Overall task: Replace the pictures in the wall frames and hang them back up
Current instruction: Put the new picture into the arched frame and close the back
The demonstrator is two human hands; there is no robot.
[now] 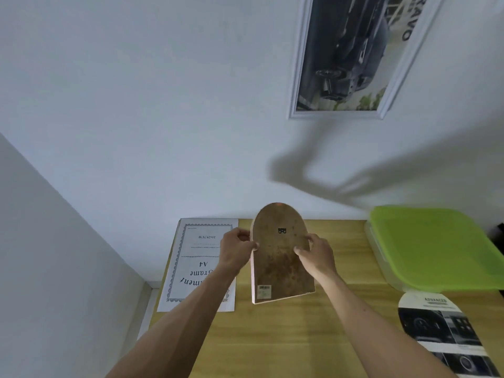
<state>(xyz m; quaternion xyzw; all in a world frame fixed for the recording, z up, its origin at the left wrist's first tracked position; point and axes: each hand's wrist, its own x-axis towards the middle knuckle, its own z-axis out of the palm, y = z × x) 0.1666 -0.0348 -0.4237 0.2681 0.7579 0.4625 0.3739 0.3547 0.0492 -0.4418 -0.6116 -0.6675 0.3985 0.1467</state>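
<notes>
The arched frame (281,257) shows a matt brown fibreboard back, mottled and rough-looking, with a small dark metal hanger (282,230). The table (286,336) is pale wood with a smooth satin grain. The sheet (196,266) is matt white paper; the lid (433,246) is smooth green plastic

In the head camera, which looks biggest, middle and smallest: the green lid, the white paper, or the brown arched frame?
1. green lid
2. white paper
3. arched frame
Paper and frame look close; the raised frame is nearer the camera.
</notes>
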